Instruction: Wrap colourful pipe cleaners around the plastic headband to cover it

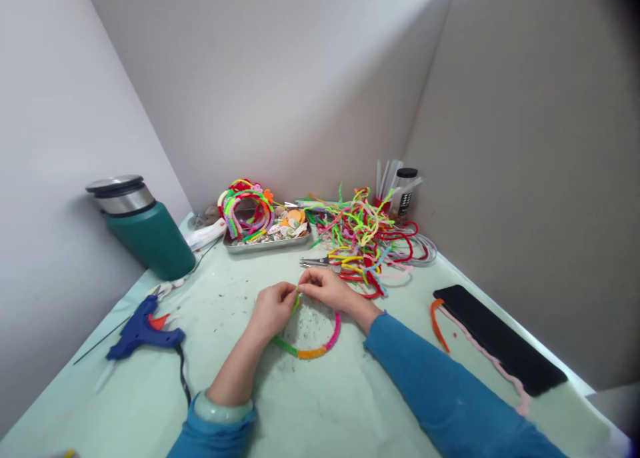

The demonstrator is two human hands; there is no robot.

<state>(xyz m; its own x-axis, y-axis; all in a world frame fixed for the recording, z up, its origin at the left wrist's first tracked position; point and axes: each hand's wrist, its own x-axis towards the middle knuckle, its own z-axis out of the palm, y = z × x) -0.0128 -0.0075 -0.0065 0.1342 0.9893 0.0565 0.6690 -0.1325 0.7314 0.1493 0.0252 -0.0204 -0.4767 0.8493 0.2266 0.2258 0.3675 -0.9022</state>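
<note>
A fuzzy pipe-cleaner ring (311, 354) with green, orange and pink sections lies on the table in front of me. At its far side, my left hand (274, 309) pinches a yellow-green part of it between thumb and fingers. Fingertips of my right hand (325, 287) close on the same yellow-green pipe cleaner, almost touching the left fingertips. The ring's far right part is hidden under my right hand. Just beyond that hand lie scissors (320, 263), partly covered by red and yellow pipe cleaners (353, 266).
Finished rings (245, 211) rest on a metal tray (267, 245) of small pieces. A tangled pipe-cleaner pile (360, 221) is at the back. To the left are a blue glue gun (145, 331) and green bottle (153, 238); a black slab (500, 341) lies right.
</note>
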